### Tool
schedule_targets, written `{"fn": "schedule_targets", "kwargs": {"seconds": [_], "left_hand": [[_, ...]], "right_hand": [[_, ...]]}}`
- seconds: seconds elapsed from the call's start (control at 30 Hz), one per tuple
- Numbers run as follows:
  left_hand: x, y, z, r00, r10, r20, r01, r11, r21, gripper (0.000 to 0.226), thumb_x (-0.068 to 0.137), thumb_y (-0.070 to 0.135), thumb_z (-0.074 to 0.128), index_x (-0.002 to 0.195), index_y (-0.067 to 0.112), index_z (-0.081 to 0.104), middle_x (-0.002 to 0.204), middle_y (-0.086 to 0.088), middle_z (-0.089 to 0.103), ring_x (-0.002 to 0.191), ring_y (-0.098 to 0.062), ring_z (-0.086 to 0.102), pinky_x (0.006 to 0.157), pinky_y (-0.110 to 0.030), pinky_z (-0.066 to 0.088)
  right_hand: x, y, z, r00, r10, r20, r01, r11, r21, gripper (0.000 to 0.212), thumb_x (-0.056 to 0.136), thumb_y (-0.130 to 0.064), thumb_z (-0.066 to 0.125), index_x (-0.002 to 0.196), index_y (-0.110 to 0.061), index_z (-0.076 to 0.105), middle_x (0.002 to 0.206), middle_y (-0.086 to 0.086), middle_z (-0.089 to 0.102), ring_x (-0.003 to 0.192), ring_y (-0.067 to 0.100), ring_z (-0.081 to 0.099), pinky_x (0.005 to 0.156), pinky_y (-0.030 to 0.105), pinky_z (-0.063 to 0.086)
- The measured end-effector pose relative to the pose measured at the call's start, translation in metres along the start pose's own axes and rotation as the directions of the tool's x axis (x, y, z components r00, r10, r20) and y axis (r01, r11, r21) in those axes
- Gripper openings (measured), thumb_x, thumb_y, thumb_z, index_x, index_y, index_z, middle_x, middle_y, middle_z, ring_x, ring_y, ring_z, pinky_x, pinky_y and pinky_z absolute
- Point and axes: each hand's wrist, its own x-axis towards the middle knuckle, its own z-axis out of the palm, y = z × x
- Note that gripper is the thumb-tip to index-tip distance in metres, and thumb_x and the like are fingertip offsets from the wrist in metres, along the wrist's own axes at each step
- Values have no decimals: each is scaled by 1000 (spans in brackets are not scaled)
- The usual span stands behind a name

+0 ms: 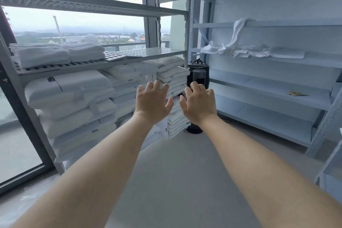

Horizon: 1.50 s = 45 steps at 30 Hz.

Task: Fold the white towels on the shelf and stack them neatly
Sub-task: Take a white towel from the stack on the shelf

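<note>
Hands reached forward side by side at mid-frame, the left hand (pixel 152 101) and the right hand (pixel 199 102) both spread-fingered and holding nothing, backs up, apart from each other and from any cloth. Beyond them stood stacked white pillows (pixel 74 102) under a slatted grey rack (pixel 144 52), and a dark cylindrical bin (pixel 199 76) in the corner between the two shelving units.

The white towels (pixel 248 51) lay crumpled toward the left end of the middle shelf (pixel 314 61) of the pale blue unit on the right, one towel hanging from the rail above down into the heap; they were well away from both hands. A few folded towels (pixel 55 54) already sat at the left end of the grey rack.

Judging by that, the task had barely begun for the heap: none of it looked folded or stacked. The shelf to the right of the heap was bare and offered room for folding, its front edge unobstructed, and the floor (pixel 185 163) between the hands and the unit was open.
</note>
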Motion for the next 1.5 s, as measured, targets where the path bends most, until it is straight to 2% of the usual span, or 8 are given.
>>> {"fn": "schedule_targets", "kwargs": {"seconds": [0.6, 1.03, 1.3, 1.5], "left_hand": [[155, -124, 110, 999, 14, -51, -11, 999, 52, 47, 89, 46, 34, 124, 16, 43, 120, -7, 51, 108, -28, 50, 91, -45, 36], [241, -206, 213, 999, -48, 2, 47, 992, 116, 46, 88, 48, 33, 122, 18, 44, 120, -6, 52, 108, -27, 51, 90, -45, 38], [309, -280, 269, 984, -176, 5, 171, 965, 200, 50, 89, 49, 33, 127, 18, 41, 122, -6, 51, 111, -26, 50, 91, -44, 40], [317, -350, 284, 949, -314, 0, 304, 919, 251, 47, 88, 48, 33, 125, 20, 44, 119, -5, 53, 109, -26, 51, 91, -44, 38]], "right_hand": [[186, -46, 117, 996, -30, -79, 30, 1000, 7, 37, 92, -36, 34, 102, -8, 56, 111, 10, 54, 98, 27, 51, 82, 43, 37], [304, -74, 231, 996, -84, 2, 84, 994, 76, 37, 93, -35, 33, 103, -8, 55, 114, 11, 52, 102, 28, 50, 85, 44, 35], [415, -108, 307, 974, -216, -67, 225, 952, 205, 38, 93, -37, 34, 105, -8, 56, 113, 9, 54, 100, 28, 52, 83, 43, 39], [480, -153, 349, 949, -295, -116, 317, 878, 358, 37, 93, -37, 35, 104, -9, 56, 109, 8, 54, 98, 27, 52, 83, 41, 40]]}}
